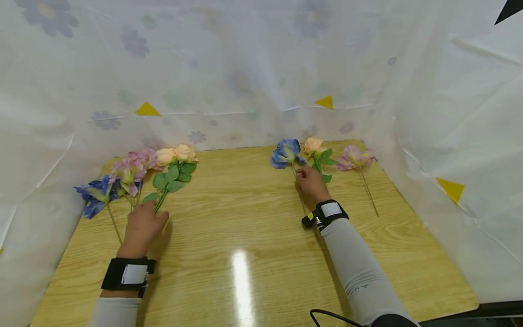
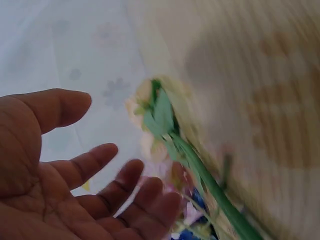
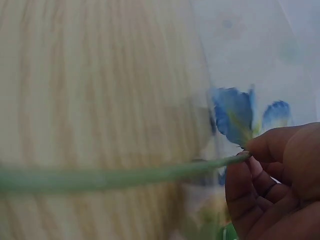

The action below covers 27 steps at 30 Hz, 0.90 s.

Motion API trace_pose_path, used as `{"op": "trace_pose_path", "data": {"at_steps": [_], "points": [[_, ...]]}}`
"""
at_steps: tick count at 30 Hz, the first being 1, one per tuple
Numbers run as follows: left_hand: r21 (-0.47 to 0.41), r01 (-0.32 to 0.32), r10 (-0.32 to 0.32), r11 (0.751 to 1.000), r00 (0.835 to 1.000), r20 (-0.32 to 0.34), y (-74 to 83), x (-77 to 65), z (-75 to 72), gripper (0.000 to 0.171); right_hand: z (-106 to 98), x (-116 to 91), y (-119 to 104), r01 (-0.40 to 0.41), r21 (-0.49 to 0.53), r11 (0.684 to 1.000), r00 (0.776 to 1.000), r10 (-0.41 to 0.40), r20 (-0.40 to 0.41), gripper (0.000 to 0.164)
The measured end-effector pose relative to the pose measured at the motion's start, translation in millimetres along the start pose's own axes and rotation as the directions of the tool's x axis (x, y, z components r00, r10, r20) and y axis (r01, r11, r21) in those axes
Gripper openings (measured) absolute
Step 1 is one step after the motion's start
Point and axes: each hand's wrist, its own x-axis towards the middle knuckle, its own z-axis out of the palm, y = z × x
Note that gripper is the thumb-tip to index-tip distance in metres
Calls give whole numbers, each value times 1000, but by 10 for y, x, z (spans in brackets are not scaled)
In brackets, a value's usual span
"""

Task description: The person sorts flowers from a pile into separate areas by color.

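Flower-printed white sheeting (image 1: 245,68) hangs behind the wood-grain table (image 1: 229,204), and more lines the table's left and right sides. Yellow triangles (image 1: 148,110) mark the sheeting behind and right of the table. A streak of reflected light (image 1: 243,286) gleams on its near part; something dark (image 1: 500,310), perhaps a frame, shows past its near right corner.

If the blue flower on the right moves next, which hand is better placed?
Probably the right hand: its fingers pinch the stem near that bloom. The left hand is by the other flowers, open, holding nothing.
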Motion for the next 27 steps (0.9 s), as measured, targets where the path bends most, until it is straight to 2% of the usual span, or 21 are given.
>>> {"op": "trace_pose_path", "data": {"at_steps": [3, 7, 11, 14, 19, 27], "points": [[81, 4, -5, 997, 1000, 11, -80, -30, -3, 52, 15, 1, 40, -1, -7, 1000, 1000, 1, 13, 36], [159, -49, 51, 986, 999, -13, -166, -59, 0, 30, 16, -9, 57, -43, 48, 998, 998, 41, 36, 38], [180, -65, 66, 981, 998, 0, -232, -75, -19, 18, 10, -28, 60, -95, 119, 988, 994, 87, 67, 43], [180, -43, 37, 983, 999, 37, -258, -94, -46, 18, 4, -52, 53, -121, 155, 980, 990, 108, 90, 45], [203, -12, -5, 979, 996, 86, -276, -124, -61, 26, 2, -104, 31, -147, 170, 974, 985, 129, 112, 48], [182, 5, -18, 983, 997, 71, -265, -139, -39, 26, 2, -118, 24, -158, 162, 974, 983, 140, 115, 47]]}}
